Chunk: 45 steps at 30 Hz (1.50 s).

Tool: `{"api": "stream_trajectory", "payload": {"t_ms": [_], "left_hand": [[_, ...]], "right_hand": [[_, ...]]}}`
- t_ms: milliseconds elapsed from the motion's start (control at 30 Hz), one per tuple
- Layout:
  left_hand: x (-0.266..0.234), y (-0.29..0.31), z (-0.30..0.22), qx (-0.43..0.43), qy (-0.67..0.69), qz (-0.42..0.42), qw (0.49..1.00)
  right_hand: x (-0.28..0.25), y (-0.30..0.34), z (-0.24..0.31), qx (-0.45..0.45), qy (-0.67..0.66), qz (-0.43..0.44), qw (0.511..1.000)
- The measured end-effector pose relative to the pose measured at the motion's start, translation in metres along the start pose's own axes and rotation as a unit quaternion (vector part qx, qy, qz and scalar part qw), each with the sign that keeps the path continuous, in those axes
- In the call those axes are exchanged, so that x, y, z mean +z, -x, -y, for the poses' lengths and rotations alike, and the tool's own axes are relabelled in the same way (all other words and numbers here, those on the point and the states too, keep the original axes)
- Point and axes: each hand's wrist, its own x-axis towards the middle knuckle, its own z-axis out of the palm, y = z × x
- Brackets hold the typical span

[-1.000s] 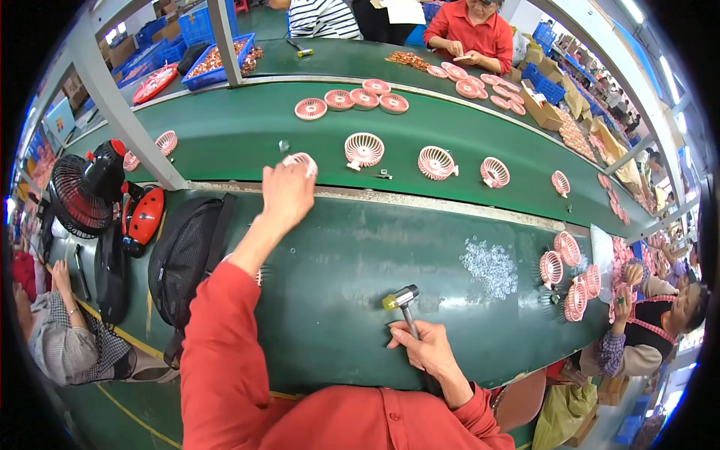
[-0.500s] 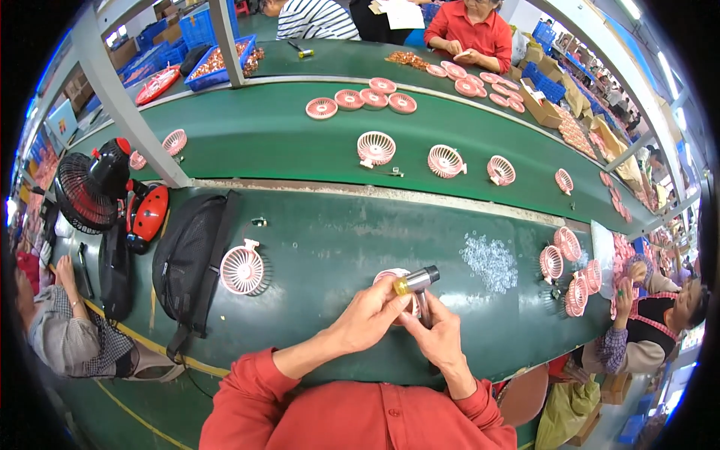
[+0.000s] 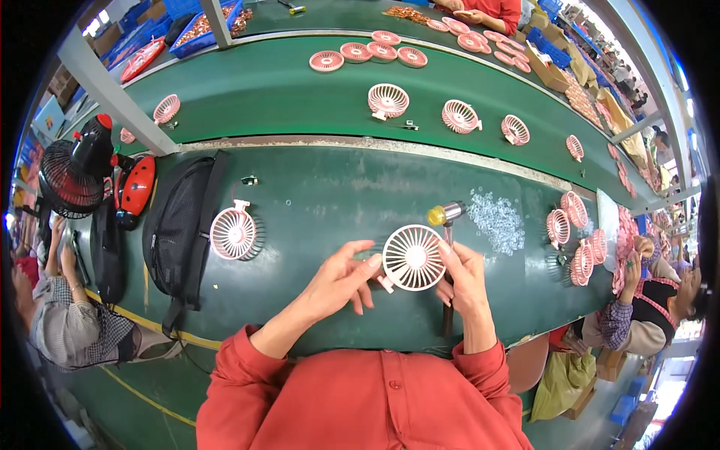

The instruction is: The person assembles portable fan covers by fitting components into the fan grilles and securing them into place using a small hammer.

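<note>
A round pink fan housing [image 3: 415, 257] with slotted ribs is in front of me, its stub toward the lower left. My right hand [image 3: 466, 281] pinches its right edge, thumb on the rim. My left hand [image 3: 343, 281] is beside the opposite edge, fingers apart, thumb tip close to the rim; I cannot tell if it touches. A hammer [image 3: 448, 214] with a yellow face and a dark-and-metal head is just right of the housing. Its handle passes beneath my right fingers, and whether they also hold it is unclear. Another pink fan housing [image 3: 233, 233] sits on the bench to the left.
Small clear rings [image 3: 496, 223] lie piled right of the hammer. A black bag [image 3: 180, 232] and a black-red desk fan [image 3: 75, 169] stand left. More housings [image 3: 559, 227] cluster right, near a co-worker [image 3: 649, 315]. Beyond the bench, a green belt [image 3: 285, 105] carries housings and pink discs.
The hammer has gone from between both hands to right of the housing. My left hand has let go of it and spread. My right hand now grips the housing, raised into view.
</note>
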Motion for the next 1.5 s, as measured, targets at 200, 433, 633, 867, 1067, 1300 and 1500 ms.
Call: {"api": "stream_trajectory", "payload": {"t_ms": [200, 433, 633, 867, 1067, 1300, 1500], "left_hand": [[0.01, -0.003, 0.001, -0.042, 0.055, 0.062, 0.996], [0.021, -0.006, 0.001, -0.067, 0.141, 0.119, 0.98], [0.026, -0.01, 0.01, -0.071, 0.21, 0.124, 0.967], [0.029, -0.009, 0.017, -0.028, 0.298, 0.047, 0.953], [0.023, -0.012, 0.018, 0.003, 0.353, 0.021, 0.935], [0.021, -0.011, 0.022, -0.003, 0.341, 0.007, 0.94], [0.021, -0.01, 0.02, 0.042, 0.307, -0.001, 0.951]], "right_hand": [[-0.008, -0.014, 0.004, 0.006, 0.04, 0.04, 0.998], [-0.002, -0.025, 0.015, 0.012, 0.066, 0.063, 0.996], [0.004, -0.036, 0.019, 0.021, 0.128, 0.075, 0.989], [0.02, -0.032, 0.005, -0.116, 0.249, -0.068, 0.959], [0.041, 0.019, -0.019, -0.048, 0.141, -0.003, 0.989], [0.034, 0.026, -0.018, -0.011, 0.188, 0.061, 0.98], [0.032, 0.031, -0.005, -0.087, 0.315, 0.026, 0.945]]}}
